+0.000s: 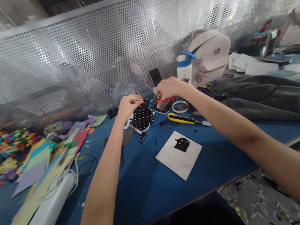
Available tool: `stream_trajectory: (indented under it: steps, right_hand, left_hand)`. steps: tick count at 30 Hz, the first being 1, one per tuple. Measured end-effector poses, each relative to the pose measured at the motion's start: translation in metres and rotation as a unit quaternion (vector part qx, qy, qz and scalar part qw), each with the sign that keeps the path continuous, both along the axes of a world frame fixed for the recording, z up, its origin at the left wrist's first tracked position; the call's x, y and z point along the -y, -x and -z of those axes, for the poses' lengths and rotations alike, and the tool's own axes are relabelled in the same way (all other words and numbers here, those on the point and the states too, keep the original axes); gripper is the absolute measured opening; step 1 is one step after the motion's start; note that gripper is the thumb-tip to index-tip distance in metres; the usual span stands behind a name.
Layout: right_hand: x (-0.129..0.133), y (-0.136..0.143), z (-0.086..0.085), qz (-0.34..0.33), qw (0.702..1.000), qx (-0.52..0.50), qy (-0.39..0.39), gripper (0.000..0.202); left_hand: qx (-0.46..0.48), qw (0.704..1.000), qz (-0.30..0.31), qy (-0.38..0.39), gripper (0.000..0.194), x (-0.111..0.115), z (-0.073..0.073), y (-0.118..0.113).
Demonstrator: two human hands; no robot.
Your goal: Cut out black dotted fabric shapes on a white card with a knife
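Note:
My left hand (pixel 130 106) pinches the upper edge of a black fabric piece with white dots (pixel 141 118), near the middle of the blue table. To its right, my right hand (pixel 169 89) is closed on red-and-yellow-handled scissors (pixel 167 100), whose blades point left toward the fabric. Below them lies a yellow cutter knife (pixel 184 119), beside a white ring (pixel 180 106). A white square tile (pixel 181 159) nearer me bears a small black dotted scrap (pixel 181 144).
Colored paper sheets (pixel 34 166), a white power strip (pixel 47 214) and its cable lie at left. Behind stand a perforated metal screen (pixel 102 53), a phone (pixel 155 76), a bottle (pixel 184 68) and a pale backpack (pixel 213 55). Dark cloth (pixel 267 97) covers the right side.

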State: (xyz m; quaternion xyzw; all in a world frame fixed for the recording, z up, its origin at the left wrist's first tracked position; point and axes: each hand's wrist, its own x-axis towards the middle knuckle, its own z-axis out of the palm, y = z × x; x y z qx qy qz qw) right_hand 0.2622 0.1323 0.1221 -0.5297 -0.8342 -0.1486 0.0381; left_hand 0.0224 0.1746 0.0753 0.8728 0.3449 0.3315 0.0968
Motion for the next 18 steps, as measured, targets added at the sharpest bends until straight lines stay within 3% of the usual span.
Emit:
stream_trajectory:
  steps: [18]
  right_hand:
    - [-0.0043,-0.0024,0.0008,0.016,1.0,0.017,0.004,0.054]
  left_hand:
    - [-0.001,1.0,-0.008,-0.012,0.027,-0.0052,0.0025,0.0033]
